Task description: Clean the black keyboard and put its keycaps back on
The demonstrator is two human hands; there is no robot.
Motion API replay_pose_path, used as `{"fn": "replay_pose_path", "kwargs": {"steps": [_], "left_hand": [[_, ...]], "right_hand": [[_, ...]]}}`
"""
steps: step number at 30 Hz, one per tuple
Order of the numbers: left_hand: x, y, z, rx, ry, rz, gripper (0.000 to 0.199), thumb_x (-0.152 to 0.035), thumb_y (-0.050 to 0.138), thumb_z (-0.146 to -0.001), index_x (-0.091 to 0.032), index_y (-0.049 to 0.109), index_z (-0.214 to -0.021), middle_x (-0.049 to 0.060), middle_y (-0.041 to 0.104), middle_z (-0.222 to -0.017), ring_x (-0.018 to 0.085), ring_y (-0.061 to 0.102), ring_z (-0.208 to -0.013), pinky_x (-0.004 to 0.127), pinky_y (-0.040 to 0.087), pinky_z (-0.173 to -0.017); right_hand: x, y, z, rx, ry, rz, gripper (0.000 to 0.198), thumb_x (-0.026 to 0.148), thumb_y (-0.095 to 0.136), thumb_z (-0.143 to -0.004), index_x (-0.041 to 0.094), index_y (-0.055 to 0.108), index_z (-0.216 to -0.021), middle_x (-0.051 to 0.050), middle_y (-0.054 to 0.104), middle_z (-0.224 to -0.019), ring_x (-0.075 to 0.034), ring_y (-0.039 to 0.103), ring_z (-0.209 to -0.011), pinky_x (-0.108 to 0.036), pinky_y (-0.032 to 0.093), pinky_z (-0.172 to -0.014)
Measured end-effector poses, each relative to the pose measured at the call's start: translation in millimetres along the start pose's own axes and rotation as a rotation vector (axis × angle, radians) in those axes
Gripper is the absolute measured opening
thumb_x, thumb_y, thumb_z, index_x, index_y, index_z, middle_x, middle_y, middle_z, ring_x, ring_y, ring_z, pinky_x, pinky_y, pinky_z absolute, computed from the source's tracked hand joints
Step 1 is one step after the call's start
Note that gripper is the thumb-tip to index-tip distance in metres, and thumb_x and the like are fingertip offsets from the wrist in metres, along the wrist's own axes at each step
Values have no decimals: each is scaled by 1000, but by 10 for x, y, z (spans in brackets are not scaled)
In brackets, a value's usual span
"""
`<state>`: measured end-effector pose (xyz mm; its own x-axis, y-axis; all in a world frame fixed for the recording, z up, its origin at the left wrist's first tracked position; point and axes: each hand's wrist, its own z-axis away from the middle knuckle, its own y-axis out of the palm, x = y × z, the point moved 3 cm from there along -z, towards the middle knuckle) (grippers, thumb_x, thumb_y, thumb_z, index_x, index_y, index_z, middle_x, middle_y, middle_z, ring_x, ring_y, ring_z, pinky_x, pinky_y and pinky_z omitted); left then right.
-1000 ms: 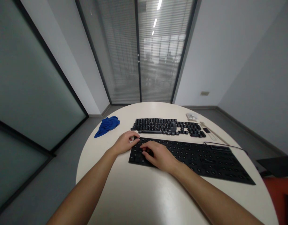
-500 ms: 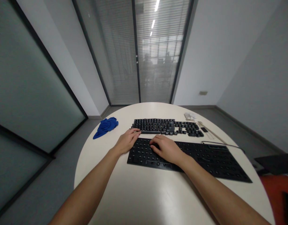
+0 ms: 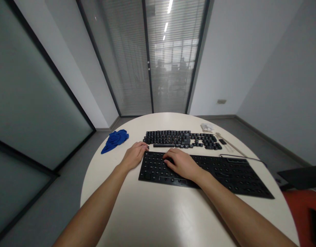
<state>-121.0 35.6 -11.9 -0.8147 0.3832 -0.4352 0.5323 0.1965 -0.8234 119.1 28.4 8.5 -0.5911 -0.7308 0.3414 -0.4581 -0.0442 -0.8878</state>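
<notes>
My left hand (image 3: 134, 156) is at the upper left corner of a black keyboard base (image 3: 211, 171) stripped of its caps. Its fingers close on a small dark keycap (image 3: 148, 148), partly hidden by the fingertips. Palm down, my right hand (image 3: 181, 163) rests on the left half of the base, fingers bent and thumb apart. Just beyond the base, loose black keycaps (image 3: 168, 138) lie in keyboard order, with a long space bar (image 3: 163, 145) along their near side.
A crumpled blue cloth (image 3: 115, 140) lies at the left of the round white table (image 3: 147, 212). At the right are a clear plastic bag (image 3: 207, 127), a small black piece (image 3: 222, 141), a thin stick (image 3: 233, 146) and the keyboard's cable (image 3: 253, 159). A red chair (image 3: 299, 206) stands beyond the right edge.
My left hand has drawn back leftward from the near left end of the keycaps, with a dark keycap at its fingertips. My right hand stays on the base.
</notes>
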Motion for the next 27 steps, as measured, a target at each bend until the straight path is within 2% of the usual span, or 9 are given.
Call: {"fn": "replay_pose_path", "kwargs": {"steps": [7,11,17,22,25,27], "left_hand": [[94,-13,3,-61,-14,-55,18,-32,52,-99,-25,68,-94,3,71,-105,24,61,-105,35,47,-90],[117,-11,10,-72,-11,-55,8,-25,60,-93,-25,68,-94,2,71,-101,23,62,-102,34,47,-87],[153,8,8,-86,-12,-49,11,-19,63,-90,-26,69,-95,1,72,-104,23,63,-103,34,47,-88],[156,-1,7,-155,-53,-37,16,-23,64,-90,-26,69,-105,2,71,-102,23,65,-96,34,49,-86],[91,2,13,-156,-45,73,18,-27,66,-90,-25,69,-107,2,71,-100,21,66,-88,32,51,-79],[11,21,18,-100,-6,218,18,-30,69,-89,-24,70,-105,3,72,-100,19,66,-84,29,51,-72]], "right_hand": [[45,24,-8,-20,-22,68,17,22,56,-96,18,70,-101,-9,70,-98,-24,64,-96,-39,49,-88],[23,50,-21,-42,-19,46,16,21,55,-96,18,70,-98,-8,70,-96,-23,64,-94,-37,48,-87],[-7,73,-26,-56,-12,24,15,21,56,-96,19,70,-96,-6,71,-95,-23,65,-94,-37,47,-87],[3,69,-27,-56,-7,24,15,21,55,-96,19,70,-96,-7,71,-95,-22,65,-95,-36,47,-88],[5,64,-33,-58,-2,36,14,21,56,-96,19,70,-96,-7,71,-95,-23,65,-95,-36,47,-88],[6,62,-38,-66,0,33,12,21,58,-94,19,70,-96,-6,71,-96,-23,65,-95,-37,46,-88]]}}
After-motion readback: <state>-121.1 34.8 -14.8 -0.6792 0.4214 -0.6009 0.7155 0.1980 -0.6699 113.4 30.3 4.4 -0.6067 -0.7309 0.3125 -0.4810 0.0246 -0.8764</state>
